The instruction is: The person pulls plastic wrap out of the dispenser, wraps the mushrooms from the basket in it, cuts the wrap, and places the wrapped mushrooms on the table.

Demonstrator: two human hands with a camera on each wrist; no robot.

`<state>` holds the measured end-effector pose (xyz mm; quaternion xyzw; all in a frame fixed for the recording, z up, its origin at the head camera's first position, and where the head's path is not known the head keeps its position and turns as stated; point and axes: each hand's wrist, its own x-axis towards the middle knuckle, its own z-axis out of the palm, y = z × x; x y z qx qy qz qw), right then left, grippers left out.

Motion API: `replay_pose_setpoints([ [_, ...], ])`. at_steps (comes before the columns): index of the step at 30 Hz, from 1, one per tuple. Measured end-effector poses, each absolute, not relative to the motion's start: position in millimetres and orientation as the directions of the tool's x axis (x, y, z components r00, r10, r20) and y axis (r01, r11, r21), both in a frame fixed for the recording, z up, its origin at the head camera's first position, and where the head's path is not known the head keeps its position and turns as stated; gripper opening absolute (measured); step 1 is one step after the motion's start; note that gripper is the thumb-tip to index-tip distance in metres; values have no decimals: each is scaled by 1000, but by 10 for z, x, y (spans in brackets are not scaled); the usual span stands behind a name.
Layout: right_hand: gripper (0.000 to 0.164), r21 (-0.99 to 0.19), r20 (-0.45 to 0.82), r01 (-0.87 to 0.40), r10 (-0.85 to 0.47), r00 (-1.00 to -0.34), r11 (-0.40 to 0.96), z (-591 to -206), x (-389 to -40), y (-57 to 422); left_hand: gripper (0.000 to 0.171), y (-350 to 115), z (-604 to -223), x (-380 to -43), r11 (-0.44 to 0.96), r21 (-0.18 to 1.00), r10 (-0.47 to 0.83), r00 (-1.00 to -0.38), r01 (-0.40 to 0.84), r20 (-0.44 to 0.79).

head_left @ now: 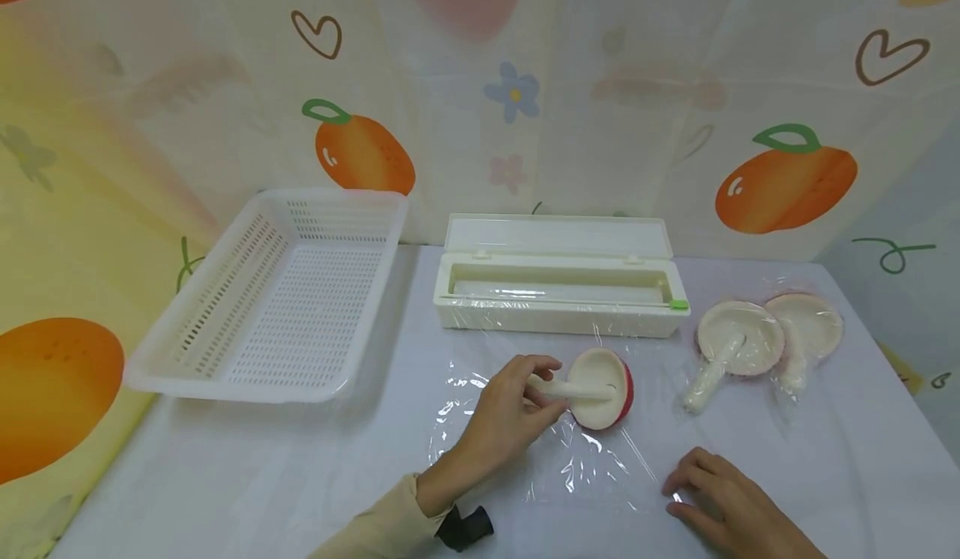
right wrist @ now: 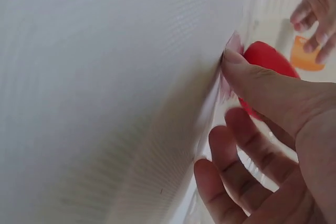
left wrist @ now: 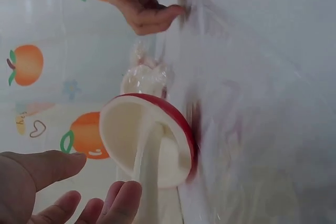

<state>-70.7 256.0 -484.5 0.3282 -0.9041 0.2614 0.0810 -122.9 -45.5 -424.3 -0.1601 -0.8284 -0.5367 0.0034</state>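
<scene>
A toy mushroom (head_left: pixel 597 409) with a red cap and cream hollow underside lies tipped on a sheet of cling film (head_left: pixel 592 467), its stem pointing left. My left hand (head_left: pixel 510 409) is at the stem, thumb and fingers spread around it; the left wrist view shows its fingertips (left wrist: pixel 126 195) beside the stem without closing on it. Near the film's right front corner, my right hand (head_left: pixel 716 501) pinches the film edge between thumb and finger. In the right wrist view the thumb (right wrist: pixel 252 80) rests against the film, the other fingers bent below it.
Behind the mushroom stands a white film dispenser box (head_left: pixel 562 317) with its lid up and a green slider. Two similar film-wrapped mushrooms (head_left: pixel 731 359) lie at the right. A white perforated basket (head_left: pixel 240 388) occupies the left, in front of a printed curtain (head_left: pixel 600 167).
</scene>
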Motion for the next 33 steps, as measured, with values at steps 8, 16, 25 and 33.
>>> replay_pose_setpoints([
  [8,20,-469,87,-559,-595,-799,683,-4749,-708,2564,35,-805,-4237,-1117,479,842,252,-958,248,139],
  [16,19,-453,123,-583,-600,-790,675,-4762,-677,2564,30,-1108,-4294,-1006,593,752,304,-945,288,123],
  [25,23,-489,149,-619,-640,-754,615,-4790,-694,2584,33,-1381,-4338,-921,655,693,423,-906,301,-7],
  [33,19,-484,174,-629,-637,-751,608,-4797,-706,2559,35,-1576,-4362,-894,719,548,572,-812,428,-117],
])
